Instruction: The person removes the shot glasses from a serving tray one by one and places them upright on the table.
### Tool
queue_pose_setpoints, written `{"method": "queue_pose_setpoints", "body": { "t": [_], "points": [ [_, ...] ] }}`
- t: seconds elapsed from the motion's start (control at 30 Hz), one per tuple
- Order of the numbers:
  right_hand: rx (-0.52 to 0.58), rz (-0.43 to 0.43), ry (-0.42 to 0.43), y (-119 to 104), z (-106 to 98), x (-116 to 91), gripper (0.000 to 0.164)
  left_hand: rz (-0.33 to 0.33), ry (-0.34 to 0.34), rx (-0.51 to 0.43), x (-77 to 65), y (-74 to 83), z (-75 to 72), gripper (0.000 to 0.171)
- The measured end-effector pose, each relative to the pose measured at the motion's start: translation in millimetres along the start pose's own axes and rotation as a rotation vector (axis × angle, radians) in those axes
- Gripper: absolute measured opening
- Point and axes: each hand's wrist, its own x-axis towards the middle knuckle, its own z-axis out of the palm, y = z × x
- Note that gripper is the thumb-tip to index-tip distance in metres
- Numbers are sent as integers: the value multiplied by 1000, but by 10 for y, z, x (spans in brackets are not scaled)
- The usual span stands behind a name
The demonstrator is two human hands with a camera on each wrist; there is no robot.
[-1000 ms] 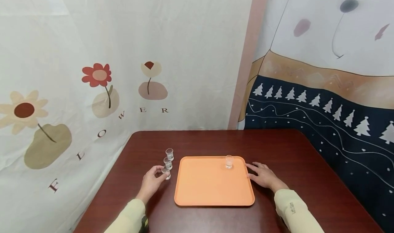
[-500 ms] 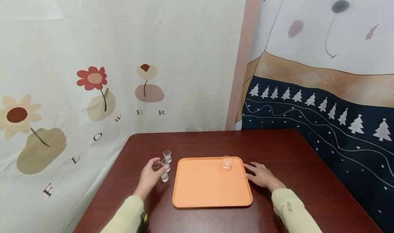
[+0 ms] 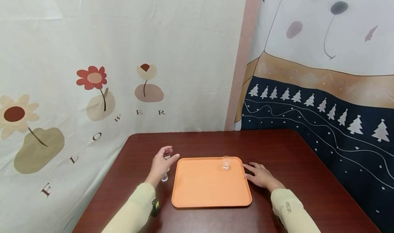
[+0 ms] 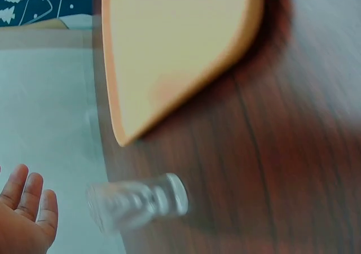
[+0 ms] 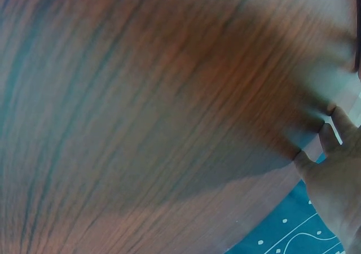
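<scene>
My left hand (image 3: 162, 163) is over the row of small clear shot glasses left of the orange tray (image 3: 212, 188), thumb and fingers spread apart. Below its palm shows the nearest shot glass (image 3: 164, 177); part of another glass (image 3: 167, 156) appears between thumb and fingers, the rest hidden by the hand. In the left wrist view, a clear glass (image 4: 141, 200) stands on the wood, apart from the relaxed fingers (image 4: 31, 195). Another shot glass (image 3: 226, 162) sits upright in the tray's far right corner. My right hand (image 3: 261, 176) rests with extended fingers at the tray's right edge.
A dark red-brown wooden table (image 3: 203, 144) carries everything. Behind it hangs a pale cloth (image 3: 191, 72) printed with flowers, and to the right a navy cloth (image 3: 307, 123) with white trees. A dark band (image 3: 155, 207) circles the left wrist.
My left hand has moved away from the nearest glass, forward and to the right, over the farther glasses. The right hand stays at the tray's edge. The head view has shifted slightly.
</scene>
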Motion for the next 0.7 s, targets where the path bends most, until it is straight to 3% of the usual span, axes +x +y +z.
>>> {"method": "queue_pose_setpoints", "body": {
  "t": [0.33,0.7],
  "points": [
    [-4,18,-2,-3,6,8,55,64,-46,-10,70,131,408,51],
    [11,23,-4,-11,2,15,56,71,-146,31,110,202,797,51]
  ]
}}
